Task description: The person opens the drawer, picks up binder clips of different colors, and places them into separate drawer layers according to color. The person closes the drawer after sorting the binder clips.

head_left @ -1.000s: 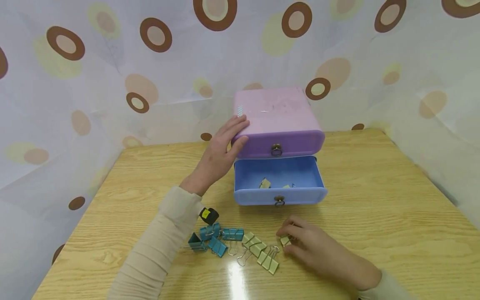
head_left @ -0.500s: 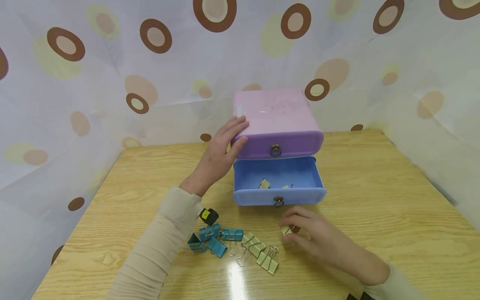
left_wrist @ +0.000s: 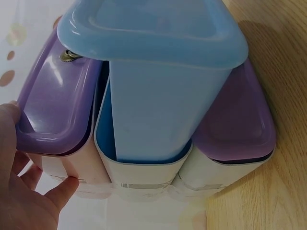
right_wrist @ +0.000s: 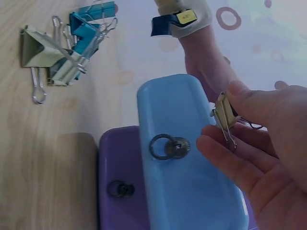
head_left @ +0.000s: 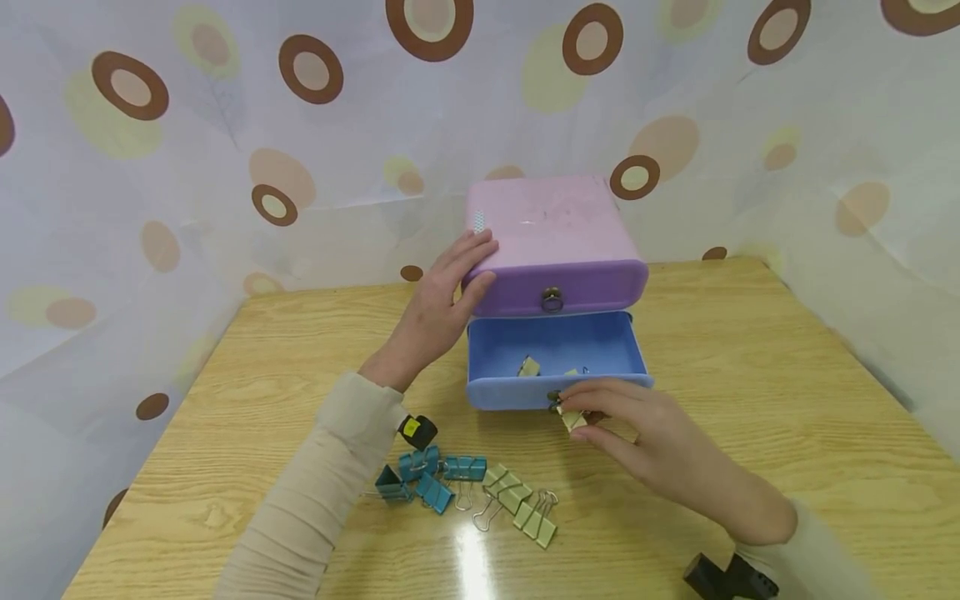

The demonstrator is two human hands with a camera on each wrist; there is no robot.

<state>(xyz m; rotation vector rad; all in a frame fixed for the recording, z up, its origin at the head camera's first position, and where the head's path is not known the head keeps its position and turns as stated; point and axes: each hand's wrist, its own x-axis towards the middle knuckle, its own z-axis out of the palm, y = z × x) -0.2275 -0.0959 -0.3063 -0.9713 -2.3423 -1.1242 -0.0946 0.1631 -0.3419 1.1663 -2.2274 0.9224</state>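
Note:
My right hand [head_left: 660, 442] pinches a pale gold binder clip [head_left: 573, 420] between thumb and fingers, just before the front of the pulled-out blue drawer [head_left: 510, 394]. In the right wrist view the clip [right_wrist: 225, 114] shows its wire handles, near the blue front with its ring pull [right_wrist: 173, 147]. My left hand [head_left: 431, 317] rests with extended fingers on the left front corner of the pink-topped drawer unit [head_left: 555, 221]. Inside the blue drawer lie a gold clip [head_left: 529, 367] and part of another, mostly hidden by the drawer front.
Gold binder clips [head_left: 508, 489] lie on the wooden table [head_left: 750, 400] before the unit, with several teal binder clips [head_left: 465, 469] to their left. A purple drawer [head_left: 600, 285] sits above the blue one; another purple drawer [left_wrist: 237, 115] shows below it.
My right hand has lifted the gold clip from beside the loose clips, up and forward to the blue drawer's front. My left hand stays on the unit.

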